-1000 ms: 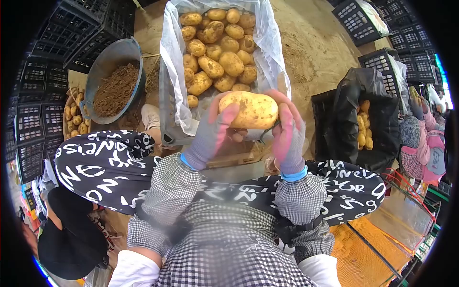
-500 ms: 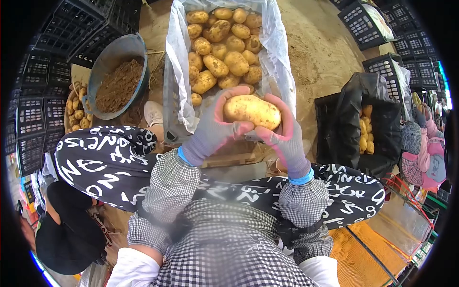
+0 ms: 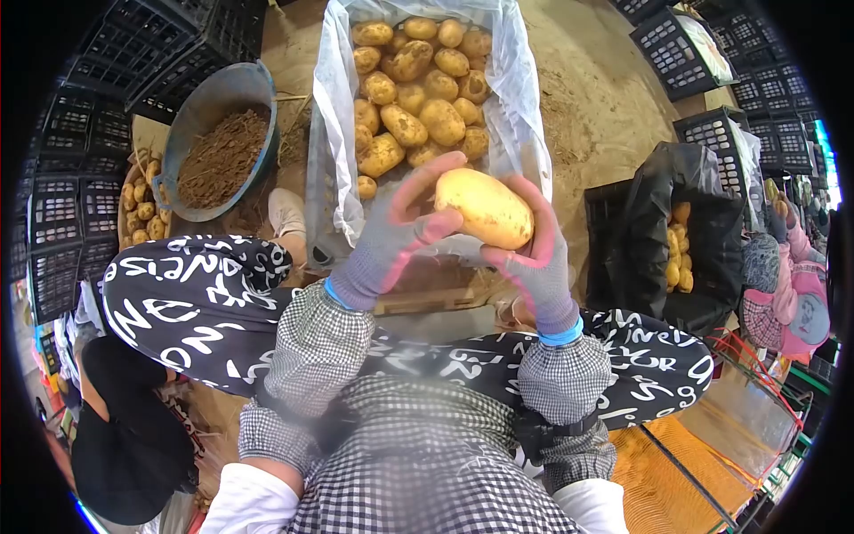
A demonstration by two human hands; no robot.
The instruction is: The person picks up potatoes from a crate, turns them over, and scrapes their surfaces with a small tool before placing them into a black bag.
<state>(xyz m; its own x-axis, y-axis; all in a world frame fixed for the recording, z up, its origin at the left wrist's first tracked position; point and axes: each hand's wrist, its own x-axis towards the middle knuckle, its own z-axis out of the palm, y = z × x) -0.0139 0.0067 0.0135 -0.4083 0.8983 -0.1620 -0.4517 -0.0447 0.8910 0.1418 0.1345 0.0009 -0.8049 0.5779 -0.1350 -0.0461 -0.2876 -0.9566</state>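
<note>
A large, pale yellow potato (image 3: 485,208) is held tilted between my two hands, above the near end of a crate. My right hand (image 3: 543,258), in a grey and pink glove, grips its right end, with fingers behind and the thumb below. At its left end, my left hand (image 3: 384,240), gloved alike, has the thumb against the skin and the fingers at the upper edge. Beyond them stands the crate lined with white plastic sheeting (image 3: 518,89), holding many soil-marked potatoes (image 3: 440,120). Part of the crate's near end is hidden by my hands.
A blue-grey tub (image 3: 267,133) of soil stands left, beside a basket of potatoes (image 3: 142,209). On the right, a black-lined crate (image 3: 623,222) holds more potatoes. Black crates (image 3: 80,214) are stacked at both sides. Other people are at the far right and lower left.
The potato has moved slightly right and turned, its right end now lower. My left hand's fingers have loosened and spread, while my right hand has shifted a little right with it.
</note>
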